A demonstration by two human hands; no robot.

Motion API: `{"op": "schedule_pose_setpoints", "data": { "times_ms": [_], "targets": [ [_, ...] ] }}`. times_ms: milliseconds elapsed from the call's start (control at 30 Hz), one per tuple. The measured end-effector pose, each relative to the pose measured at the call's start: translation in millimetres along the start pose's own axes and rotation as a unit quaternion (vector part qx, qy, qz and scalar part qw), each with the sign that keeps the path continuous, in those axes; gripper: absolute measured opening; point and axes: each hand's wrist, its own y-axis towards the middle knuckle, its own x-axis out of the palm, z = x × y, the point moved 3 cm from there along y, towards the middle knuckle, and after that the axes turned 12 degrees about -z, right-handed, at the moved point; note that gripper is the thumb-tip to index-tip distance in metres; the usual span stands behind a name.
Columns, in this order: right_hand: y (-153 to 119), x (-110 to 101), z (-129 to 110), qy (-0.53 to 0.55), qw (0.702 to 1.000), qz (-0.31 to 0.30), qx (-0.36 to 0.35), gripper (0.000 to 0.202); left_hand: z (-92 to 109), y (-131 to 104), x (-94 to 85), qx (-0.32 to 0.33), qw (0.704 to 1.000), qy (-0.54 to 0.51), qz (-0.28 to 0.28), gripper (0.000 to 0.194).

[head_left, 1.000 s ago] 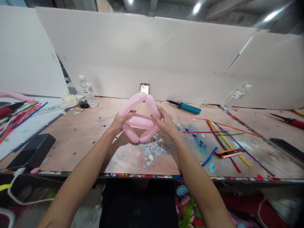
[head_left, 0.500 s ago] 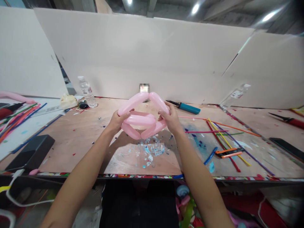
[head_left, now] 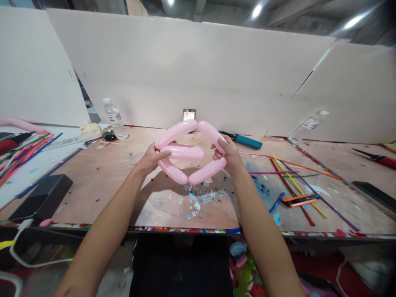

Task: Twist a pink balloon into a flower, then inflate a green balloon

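Observation:
Above the middle of the table, a pink twisting balloon [head_left: 206, 171] is bent into a loop of several sausage-like segments. My left hand [head_left: 150, 158] grips its left side, the thumb lying at the end of a segment that points inward across the loop. At the right corner my right hand [head_left: 228, 152] is closed around the balloon, where the upper and lower segments meet. The inward segment's right end stands apart from my right fingers. Part of the balloon at both corners is hidden by my fingers.
Behind lie a teal hand pump [head_left: 246, 141] and a water bottle [head_left: 115, 119]. Uninflated balloons [head_left: 297, 177] and an orange-black utility knife [head_left: 300, 200] lie to the right, a phone [head_left: 375, 193] beyond. At left sits a black box [head_left: 41, 199]. A white partition [head_left: 192, 66] rises behind.
My right hand has moved slightly right and away from the inner segment's end. The loop has been spread wider, and its lower two segments now lie more openly apart.

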Motion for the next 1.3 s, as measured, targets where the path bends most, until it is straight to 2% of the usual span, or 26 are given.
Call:
{"op": "schedule_pose_setpoints", "data": {
  "times_ms": [200,300,400,500,567,667,733,900,1133,1300],
  "targets": [
    [-1,-16,-5,0.091,0.996,0.023,-0.002,0.036,7,0,-5.9,0.045,0.996,-0.08,-0.006,0.052],
    [1,-20,0,0.135,0.989,0.066,0.004,0.041,9,0,-8.1,0.067,0.994,-0.082,0.026,0.053],
    [3,-15,7,0.148,0.987,0.056,0.032,0.046,8,0,-8.3,0.062,0.996,-0.06,0.029,0.052],
    [5,-2,17,0.101,0.992,0.02,0.068,0.048,7,-1,-7.6,0.05,0.998,-0.034,0.021,0.052],
    [5,6,22,0.025,0.998,0.024,0.06,0.048,6,-2,-7.1,0.045,0.998,-0.025,0.023,0.054],
    [4,18,20,-0.148,0.988,0.04,-0.012,0.049,5,-3,-5.0,0.024,0.999,-0.02,0.031,0.057],
    [3,25,18,-0.218,0.974,0.018,-0.059,0.051,6,-4,-3.5,0.01,0.999,-0.018,0.041,0.057],
    [0,34,18,-0.251,0.961,-0.073,-0.087,0.059,8,-4,-3.2,0.006,0.998,-0.018,0.06,0.055],
    [-2,32,19,-0.307,0.947,-0.081,-0.053,0.065,3,-3,-8.6,0.008,0.998,-0.045,0.052,0.052],
    [-4,35,20,-0.318,0.942,-0.105,-0.036,0.093,0,-2,-6.9,0.018,0.998,-0.046,0.04,0.052]
  ]
}}
